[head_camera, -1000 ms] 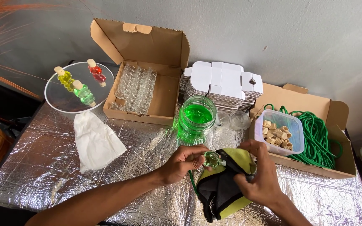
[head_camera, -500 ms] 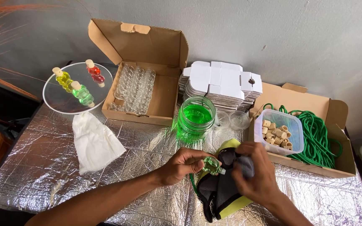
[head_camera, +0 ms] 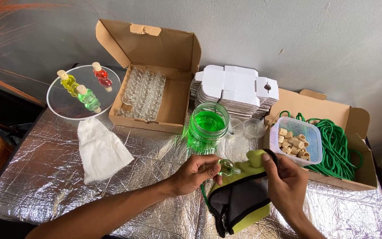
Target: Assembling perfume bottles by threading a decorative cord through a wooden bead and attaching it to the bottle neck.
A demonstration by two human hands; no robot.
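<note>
Pinching the small green-filled glass bottle (head_camera: 227, 167) just above the foil-covered surface (head_camera: 45, 177), the left hand (head_camera: 195, 173) closes its grip to steady it, while the right hand (head_camera: 286, 179), beside it, closes on the yellow-and-black cloth (head_camera: 239, 201), apparently for wiping it.

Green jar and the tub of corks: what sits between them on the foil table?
In the head view, two small clear cups stand between the green jar and the tub of corks.
</note>
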